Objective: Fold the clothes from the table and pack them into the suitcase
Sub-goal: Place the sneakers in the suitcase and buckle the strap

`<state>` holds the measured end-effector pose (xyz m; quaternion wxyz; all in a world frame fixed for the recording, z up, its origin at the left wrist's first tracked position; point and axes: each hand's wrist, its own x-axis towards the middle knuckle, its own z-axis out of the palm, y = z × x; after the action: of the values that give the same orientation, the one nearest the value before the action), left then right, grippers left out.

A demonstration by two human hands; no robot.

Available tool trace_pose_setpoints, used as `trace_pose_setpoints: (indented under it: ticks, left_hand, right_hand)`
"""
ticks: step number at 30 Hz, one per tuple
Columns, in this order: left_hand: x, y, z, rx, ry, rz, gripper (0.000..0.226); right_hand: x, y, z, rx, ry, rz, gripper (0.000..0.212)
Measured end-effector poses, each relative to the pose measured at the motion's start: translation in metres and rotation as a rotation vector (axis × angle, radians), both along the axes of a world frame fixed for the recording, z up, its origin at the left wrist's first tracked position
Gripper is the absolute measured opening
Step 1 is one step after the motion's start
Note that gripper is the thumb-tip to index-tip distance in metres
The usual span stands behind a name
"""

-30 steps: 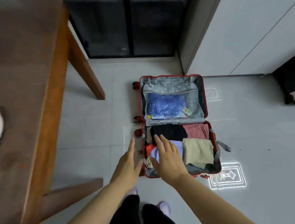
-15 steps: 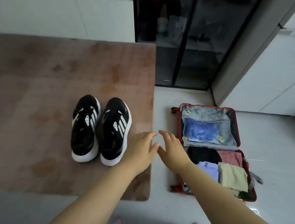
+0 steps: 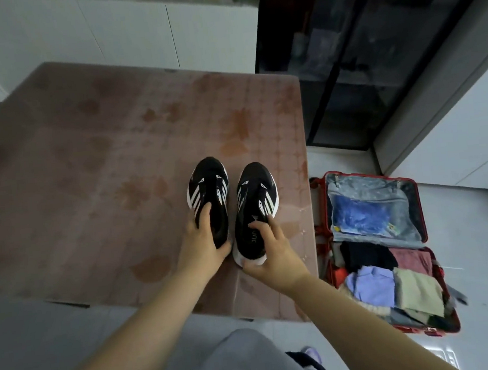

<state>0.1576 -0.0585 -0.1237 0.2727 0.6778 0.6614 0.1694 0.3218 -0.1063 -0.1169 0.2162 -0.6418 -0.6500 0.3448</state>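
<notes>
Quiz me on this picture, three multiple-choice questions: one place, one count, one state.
1. How many black white-striped sneakers stand on the brown table? A one; B two; C three.
2. Where is the open red hard-shell suitcase? A on the table; B on a chair; C on the grey tiled floor.
3. What do the left hand and right hand do? A each grips a sneaker's heel; B both hang open; C both press clothes.
Key: 1 B, a pair stands side by side; 2 C, it lies on the floor right of the table; 3 A, fingers curl round each heel.
</notes>
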Motion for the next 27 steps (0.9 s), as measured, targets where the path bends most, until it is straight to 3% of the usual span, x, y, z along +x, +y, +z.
trace_pose_setpoints:
  ticks: [3,8,16,23,27]
  left_hand:
    - [0.004,0.003,-0.004,0.042,-0.018,0.065,0.097]
    - [0.011,0.008,-0.002,0.080,0.089,0.149,0.090]
    - [0.025,0.004,0.004,0.096,-0.093,0.083,0.078]
    - [0.061,-0.019,0.001,0.105,-0.158,0.027,0.086]
    - [0.062,-0.024,-0.008,0.113,-0.208,0.100,0.088]
  right_hand:
    - [-0.015,0.000,-0.005,-0.026,-0.091,-0.073,0.059]
    - [-0.016,0.005,-0.005,-0.003,-0.102,-0.186,0.031]
    - [0.011,-0.015,0.010,0.064,0.075,-0.411,0.027]
    - [0.041,-0.044,-0.006,-0.004,0.098,-0.475,0.038]
    - [0.041,-0.045,-0.016,0.050,0.196,-0.487,0.075]
